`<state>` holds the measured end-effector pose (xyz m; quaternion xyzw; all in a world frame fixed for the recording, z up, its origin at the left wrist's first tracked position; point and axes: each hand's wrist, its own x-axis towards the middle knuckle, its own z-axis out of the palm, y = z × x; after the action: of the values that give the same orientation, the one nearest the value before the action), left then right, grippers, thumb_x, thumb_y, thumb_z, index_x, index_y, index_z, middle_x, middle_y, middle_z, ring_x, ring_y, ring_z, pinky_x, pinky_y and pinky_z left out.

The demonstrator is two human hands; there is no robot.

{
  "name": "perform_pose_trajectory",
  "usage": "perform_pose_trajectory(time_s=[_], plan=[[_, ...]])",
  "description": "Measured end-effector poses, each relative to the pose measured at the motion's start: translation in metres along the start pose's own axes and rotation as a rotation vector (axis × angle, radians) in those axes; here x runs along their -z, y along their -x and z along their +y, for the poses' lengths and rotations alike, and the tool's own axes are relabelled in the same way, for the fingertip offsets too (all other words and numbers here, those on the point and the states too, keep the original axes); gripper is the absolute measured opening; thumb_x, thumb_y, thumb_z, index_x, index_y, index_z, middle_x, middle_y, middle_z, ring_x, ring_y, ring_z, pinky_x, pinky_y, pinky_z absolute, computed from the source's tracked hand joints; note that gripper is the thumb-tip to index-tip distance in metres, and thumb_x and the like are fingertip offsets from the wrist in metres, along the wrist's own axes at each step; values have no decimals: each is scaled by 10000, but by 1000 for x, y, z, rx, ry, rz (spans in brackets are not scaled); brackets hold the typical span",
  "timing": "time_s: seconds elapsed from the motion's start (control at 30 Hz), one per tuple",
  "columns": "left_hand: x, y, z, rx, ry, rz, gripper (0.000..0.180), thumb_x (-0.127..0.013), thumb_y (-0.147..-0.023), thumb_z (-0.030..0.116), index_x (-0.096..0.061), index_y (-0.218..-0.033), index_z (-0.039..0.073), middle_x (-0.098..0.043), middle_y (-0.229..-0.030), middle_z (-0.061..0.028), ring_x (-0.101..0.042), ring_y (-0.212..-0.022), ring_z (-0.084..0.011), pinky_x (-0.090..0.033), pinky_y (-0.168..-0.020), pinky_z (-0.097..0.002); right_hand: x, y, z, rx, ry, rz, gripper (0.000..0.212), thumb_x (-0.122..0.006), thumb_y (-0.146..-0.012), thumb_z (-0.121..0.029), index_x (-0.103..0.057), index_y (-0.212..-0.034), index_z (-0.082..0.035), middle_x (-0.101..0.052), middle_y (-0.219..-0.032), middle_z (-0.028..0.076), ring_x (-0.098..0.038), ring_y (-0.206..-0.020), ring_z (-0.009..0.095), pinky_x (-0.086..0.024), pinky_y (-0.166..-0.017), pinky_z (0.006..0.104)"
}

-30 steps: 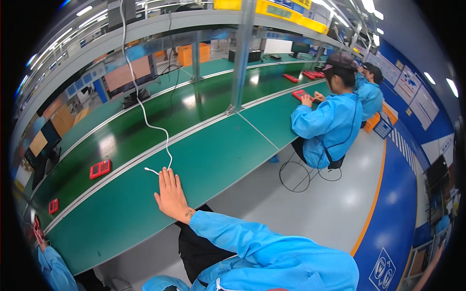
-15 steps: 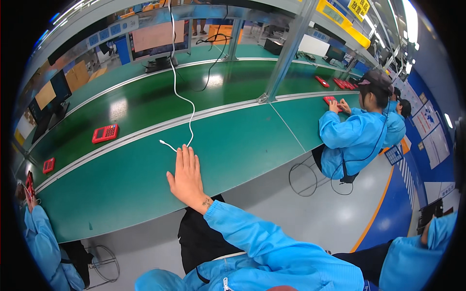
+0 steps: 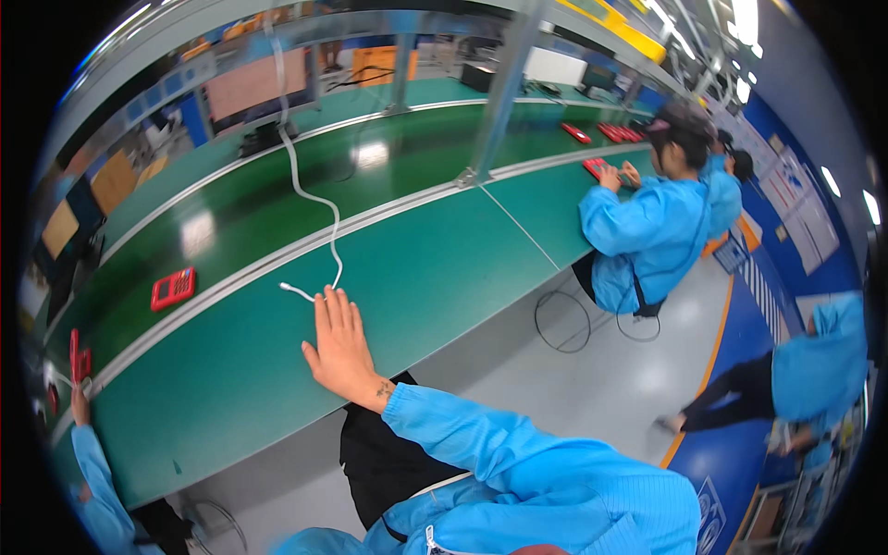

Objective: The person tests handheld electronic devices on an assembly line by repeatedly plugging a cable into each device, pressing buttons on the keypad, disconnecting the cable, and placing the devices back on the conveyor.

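Note:
My right hand [image 3: 340, 350] rests palm down on the green worktable [image 3: 416, 268], its fingers stretched out and slightly apart. Beside its fingertips lies a white cable [image 3: 319, 198], which hangs from the overhead frame. Its small plug end [image 3: 285, 287] points left on the tabletop. The fingertips touch or cover part of the cable near the plug; I cannot tell if they press on it. Only a bit of my left sleeve [image 3: 319, 541] shows at the lower edge, and my left hand is out of sight.
A red card-payment terminal [image 3: 173, 289] lies on the dark green conveyor [image 3: 250, 217] behind a metal rail. At left, a co-worker's hand [image 3: 80, 407] is by another red terminal [image 3: 85, 363]. A seated co-worker [image 3: 647, 213] handles one at right. A metal post [image 3: 504, 92] rises from the rail.
The view has shifted, while my right hand stays flat by the cable. The left co-worker's arm has reached toward the conveyor with a red terminal. At right, a person in blue has moved away.

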<state>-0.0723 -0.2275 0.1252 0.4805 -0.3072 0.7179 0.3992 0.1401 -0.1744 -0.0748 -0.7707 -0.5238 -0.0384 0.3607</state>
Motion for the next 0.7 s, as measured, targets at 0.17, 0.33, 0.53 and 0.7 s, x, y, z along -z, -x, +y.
perform_pose_trajectory(time_s=[0.17,0.33,0.53,0.7], plan=[[-13,-5,-37,118,248,36,227,-620,-804,-12,-448,-719,111,-550,-691,-23,-555,-556,-121,-444,-484,-254,6,-1,-11,-3,-51,14,747,-630,-882,-205,-276,-1440,143,-266,-1511,337,-224,-1438,479,-202,-1180,535],[-37,-11,-74,190,462,31,257,-618,-801,-24,-446,-670,116,-545,-651,-24,-548,-528,-123,-439,-478,-252,3,-1,-12,-36,-92,101,737,-640,-851,-146,-291,-1427,153,-247,-1514,337,-223,-1435,473,-197,-1189,527],[-64,-8,-93,265,553,53,300,-615,-798,-38,-442,-612,122,-540,-603,-26,-539,-494,-125,-432,-471,-250,20,4,-7,-46,-398,144,606,-579,-871,-41,-344,-1412,100,-238,-1522,288,-230,-1434,454,-271,-1169,502],[-65,-15,-99,307,535,70,339,-612,-795,-50,-440,-563,127,-536,-563,-28,-532,-466,-127,-426,-466,-248,90,5,-16,171,-573,184,601,-575,-878,-23,-353,-1427,82,-303,-1504,280,-354,-1391,426,-341,-1136,472]])
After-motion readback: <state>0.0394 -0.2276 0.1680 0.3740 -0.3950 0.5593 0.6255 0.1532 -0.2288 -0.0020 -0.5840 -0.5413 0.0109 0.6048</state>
